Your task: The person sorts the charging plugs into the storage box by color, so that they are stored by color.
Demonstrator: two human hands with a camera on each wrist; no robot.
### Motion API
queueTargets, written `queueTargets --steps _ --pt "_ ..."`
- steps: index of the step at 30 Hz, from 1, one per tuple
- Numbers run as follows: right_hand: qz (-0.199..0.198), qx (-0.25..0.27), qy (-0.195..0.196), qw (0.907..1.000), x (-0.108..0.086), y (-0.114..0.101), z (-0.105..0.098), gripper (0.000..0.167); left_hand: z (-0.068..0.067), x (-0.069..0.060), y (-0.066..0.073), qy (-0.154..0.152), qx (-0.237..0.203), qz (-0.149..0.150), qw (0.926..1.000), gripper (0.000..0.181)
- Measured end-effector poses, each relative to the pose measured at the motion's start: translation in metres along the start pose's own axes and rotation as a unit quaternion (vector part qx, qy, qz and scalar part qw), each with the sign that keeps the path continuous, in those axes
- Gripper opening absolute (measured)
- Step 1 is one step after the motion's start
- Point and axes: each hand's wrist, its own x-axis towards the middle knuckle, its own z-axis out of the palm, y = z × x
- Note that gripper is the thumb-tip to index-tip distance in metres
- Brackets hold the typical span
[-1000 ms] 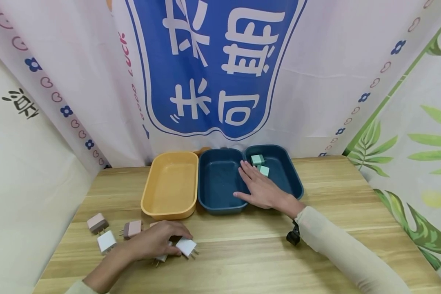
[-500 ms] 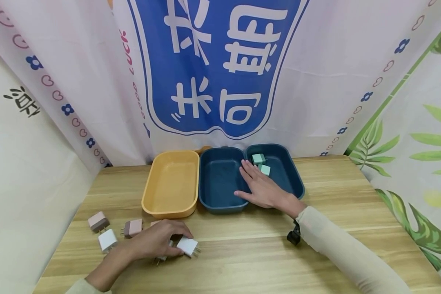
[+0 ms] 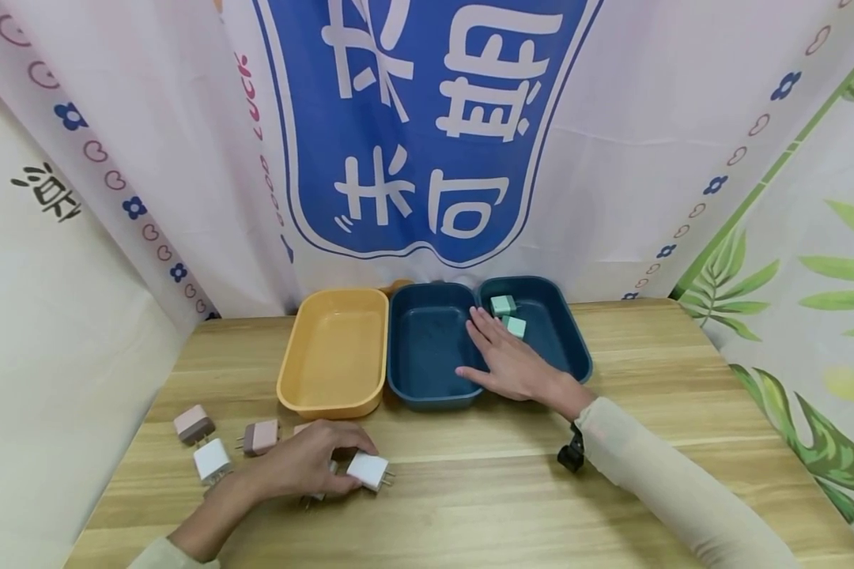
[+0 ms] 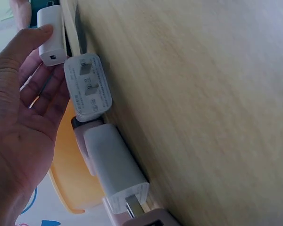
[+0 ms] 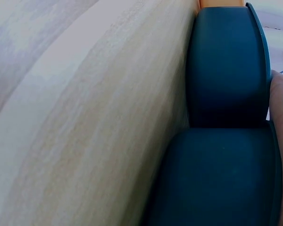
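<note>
My left hand (image 3: pixel 309 462) pinches a white charger plug (image 3: pixel 368 471) by its sides, thumb on the near side, prongs pointing right. The left wrist view shows the thumb on this white charger's body. Beneath the hand is another white charger (image 4: pixel 88 87), partly hidden in the head view. To its left sit a white charger (image 3: pixel 212 459) and two pink-and-brown chargers (image 3: pixel 194 424). Another pink one is mostly covered by the fingers. My right hand (image 3: pixel 512 367) lies, fingers extended, over the adjoining rims of the middle blue bin (image 3: pixel 434 401) and right blue bin (image 3: pixel 576 340).
The yellow bin (image 3: pixel 333 411) stands left of the blue bins along the table's back. Two mint-green chargers (image 3: pixel 502 306) lie in the right blue bin. A printed curtain (image 3: pixel 612 197) hangs behind the wooden table (image 3: pixel 505 498).
The white charger in my left hand has turned slightly, its prongs pointing more to the right. My right hand keeps its place, and the head view has shifted a little.
</note>
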Motion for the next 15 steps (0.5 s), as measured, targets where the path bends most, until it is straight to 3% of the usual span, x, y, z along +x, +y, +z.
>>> queueTargets --steps 9,15 --pt "-0.002 0.001 0.003 1.0000 0.000 0.001 0.001 0.096 -0.004 0.003 0.012 0.010 -0.017 -0.011 0.9998 0.032" --pt "-0.001 0.003 0.004 1.0000 0.000 0.001 0.002 0.095 -0.008 0.006 0.018 0.021 -0.021 0.005 0.9995 0.035"
